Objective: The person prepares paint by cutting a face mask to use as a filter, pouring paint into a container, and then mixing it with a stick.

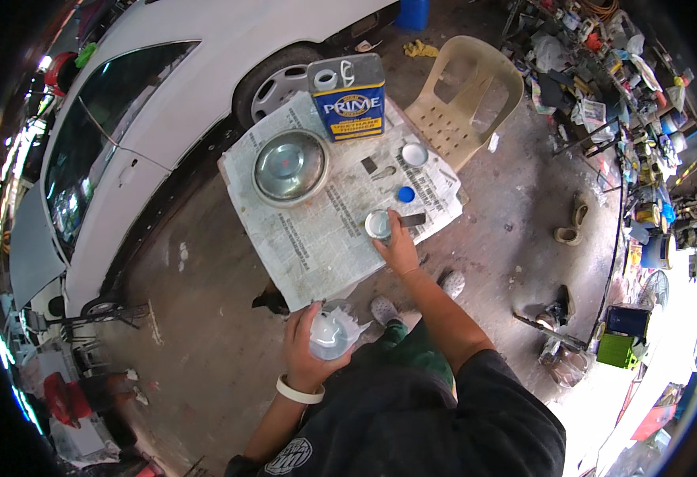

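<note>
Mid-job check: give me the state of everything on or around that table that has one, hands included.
Left hand: closed around clear plastic cup
Right hand: gripping small round container; lifted or resting unclear
Thinner can: standing upright
Metal dish: resting on the table; contents unclear
Blue cap: lying loose
White lid: lying flat
Newspaper: spread out
Plastic chair: upright

Near-black T-shirt (412, 421), loose short sleeves (511, 389), pale round emblem (290, 456) with lettering at shirt's left, plain off-white band (297, 395) round left wrist, forearms (448, 322) bare, green legwear (424, 350), rounded pale grey speckled shoes (453, 283).
</note>
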The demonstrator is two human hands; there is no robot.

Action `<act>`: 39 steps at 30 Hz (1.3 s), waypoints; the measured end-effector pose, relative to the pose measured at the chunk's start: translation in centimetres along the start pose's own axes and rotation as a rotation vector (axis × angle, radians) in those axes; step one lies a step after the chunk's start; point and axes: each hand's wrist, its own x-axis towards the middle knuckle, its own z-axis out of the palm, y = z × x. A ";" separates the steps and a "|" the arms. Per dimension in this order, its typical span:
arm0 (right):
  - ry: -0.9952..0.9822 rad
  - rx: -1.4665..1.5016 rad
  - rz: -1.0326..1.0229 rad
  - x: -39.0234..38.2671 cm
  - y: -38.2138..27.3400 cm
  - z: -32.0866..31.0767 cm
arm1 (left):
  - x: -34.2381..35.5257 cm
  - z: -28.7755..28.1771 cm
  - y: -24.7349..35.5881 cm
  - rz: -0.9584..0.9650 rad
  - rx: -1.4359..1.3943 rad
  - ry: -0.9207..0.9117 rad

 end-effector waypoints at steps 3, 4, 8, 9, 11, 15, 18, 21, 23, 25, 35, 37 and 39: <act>-0.023 0.016 0.000 -0.2 -0.2 -0.1 | 0.3 0.4 0.1 0.017 0.026 0.007; -0.013 0.013 -0.043 -0.3 -0.3 -0.1 | 0.4 0.5 0.2 0.022 0.026 0.008; -0.081 -0.060 -0.056 -0.4 -0.6 -1.2 | 1.8 1.2 0.7 0.063 -0.005 -0.002; -0.040 -0.087 -0.096 -0.7 -0.9 -1.6 | 2.2 1.4 0.9 0.063 -0.014 -0.012; 0.041 -0.143 -0.178 -2.2 -1.6 -2.7 | 2.6 1.9 1.3 0.068 -0.034 -0.024; 0.230 -0.075 -0.113 -9.1 -4.1 -6.6 | 3.4 3.1 1.5 0.088 -0.084 -0.039; 0.056 0.299 0.211 -10.7 -8.0 -12.9 | 4.4 3.9 2.6 0.149 -0.108 -0.080; -0.099 0.327 -0.006 -8.6 -15.5 -20.2 | 5.0 4.8 3.5 0.207 -0.164 -0.126; -0.232 0.265 -0.099 -7.6 -18.3 -23.0 | 5.2 5.7 4.1 0.250 -0.182 -0.142; -0.328 0.168 -0.162 -7.2 -20.0 -24.7 | 5.3 6.3 4.6 0.302 -0.167 -0.148; -0.405 0.061 -0.145 -7.1 -21.7 -28.7 | 6.0 7.4 7.2 0.343 -0.186 -0.175; -0.392 0.039 -0.177 -7.0 -21.7 -28.6 | 6.2 7.4 7.8 0.344 -0.198 -0.176; -0.381 -0.025 -0.182 -7.0 -21.9 -28.5 | 6.0 7.4 8.1 0.344 -0.186 -0.159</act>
